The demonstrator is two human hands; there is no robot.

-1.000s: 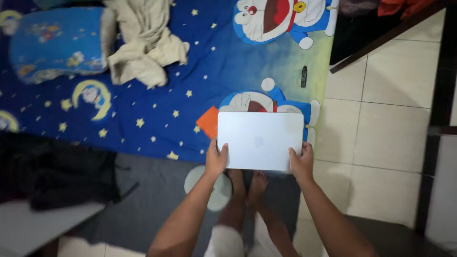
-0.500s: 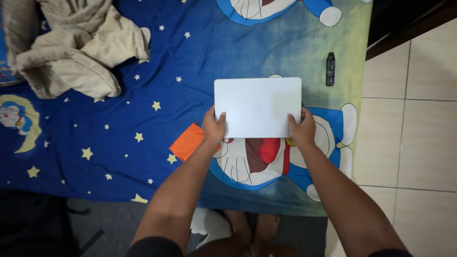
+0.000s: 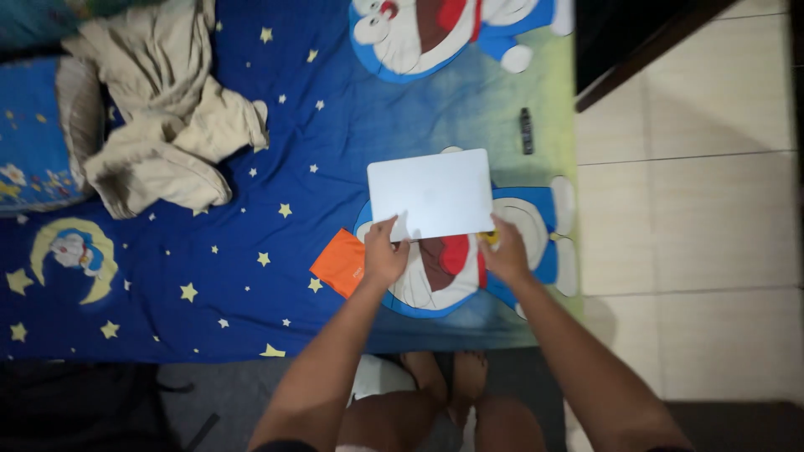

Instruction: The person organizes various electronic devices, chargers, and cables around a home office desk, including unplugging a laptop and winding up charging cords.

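Note:
A closed silver laptop (image 3: 431, 194) lies flat on a blue star-patterned bedsheet (image 3: 251, 276) with cartoon cat prints. My left hand (image 3: 383, 254) grips the laptop's near left corner. My right hand (image 3: 505, 251) is at the near right corner, fingers touching the edge. An orange flat card or cloth (image 3: 341, 262) lies on the sheet just left of my left hand.
A crumpled beige garment (image 3: 159, 125) lies at the upper left beside a blue pillow (image 3: 33, 134). A small black remote-like stick (image 3: 526, 130) rests near the bed's right edge. Tiled floor (image 3: 695, 218) lies to the right; my bare feet (image 3: 448, 381) stand on a grey mat below.
The laptop went from being held above the bed edge to lying flat on the sheet. My hands stayed at its near corners, and the right hand's grip has loosened.

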